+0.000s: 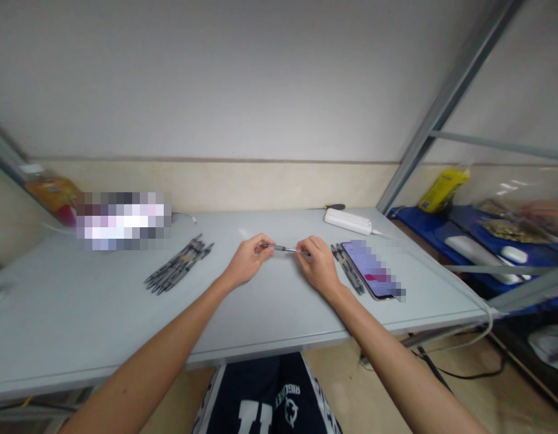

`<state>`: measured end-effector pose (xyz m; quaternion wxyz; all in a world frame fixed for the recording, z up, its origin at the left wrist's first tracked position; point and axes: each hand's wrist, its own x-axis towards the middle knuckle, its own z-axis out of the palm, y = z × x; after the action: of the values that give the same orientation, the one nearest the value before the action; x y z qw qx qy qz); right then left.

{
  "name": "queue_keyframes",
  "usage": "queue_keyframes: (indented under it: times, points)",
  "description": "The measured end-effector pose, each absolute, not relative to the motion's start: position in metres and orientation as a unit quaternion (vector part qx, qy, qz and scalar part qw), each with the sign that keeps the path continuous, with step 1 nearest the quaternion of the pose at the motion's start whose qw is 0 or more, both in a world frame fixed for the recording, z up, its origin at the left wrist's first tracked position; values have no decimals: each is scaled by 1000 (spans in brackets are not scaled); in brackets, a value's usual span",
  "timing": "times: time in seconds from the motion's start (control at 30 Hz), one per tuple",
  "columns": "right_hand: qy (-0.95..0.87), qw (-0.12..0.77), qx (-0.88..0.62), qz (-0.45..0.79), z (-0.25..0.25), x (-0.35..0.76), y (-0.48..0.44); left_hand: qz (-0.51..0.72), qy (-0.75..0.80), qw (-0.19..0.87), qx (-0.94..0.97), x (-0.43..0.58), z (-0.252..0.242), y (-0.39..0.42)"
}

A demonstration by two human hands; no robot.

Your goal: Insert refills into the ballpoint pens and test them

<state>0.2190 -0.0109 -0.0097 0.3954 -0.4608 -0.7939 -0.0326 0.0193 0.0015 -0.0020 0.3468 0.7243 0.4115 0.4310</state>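
Both my hands meet over the middle of the grey table (102, 325). My left hand (248, 259) pinches one end of a thin grey pen (283, 248), and my right hand (319, 262) pinches the other end, so the pen lies level between them just above the tabletop. A pile of several dark pens (179, 266) lies to the left of my left hand. A smaller row of dark pens (348, 267) lies just right of my right hand, beside a phone (373, 271) with a lit screen.
A white power strip (348, 220) and a screwdriver (329, 207) lie at the table's back edge. A metal frame post (437, 108) rises at the right. Beyond it a blue surface (446, 226) holds a yellow packet (442, 188); another person's hand (548, 214) shows at the far right.
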Motion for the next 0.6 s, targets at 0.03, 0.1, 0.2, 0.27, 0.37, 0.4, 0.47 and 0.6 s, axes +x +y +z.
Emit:
queue_keyframes:
  times: [0.03, 0.1, 0.2, 0.27, 0.37, 0.4, 0.47, 0.6]
  points:
    - [-792, 395, -465, -35, -10, 219, -11, 435, 407, 380, 707, 19, -3, 3]
    - [-785, 401, -471, -30, -10, 219, -11, 447, 399, 431, 674, 18, -6, 5]
    - [-764, 430, -481, 19, -11, 220, -9, 479, 395, 466, 630, 14, -8, 10]
    - [-744, 439, -499, 70, -9, 220, -9, 499, 393, 479, 605, 12, -9, 13]
    - [-726, 428, -521, 134, -6, 220, -9, 506, 392, 498, 585, 11, -7, 14]
    - [-724, 430, -520, 147, -5, 220, -10, 506, 391, 505, 580, 11, -7, 14]
    - [-715, 448, -512, 160, -4, 221, -10, 511, 386, 519, 566, 12, -7, 14]
    - [-706, 490, -484, 164, -7, 221, -8, 532, 369, 548, 530, 12, -8, 15]
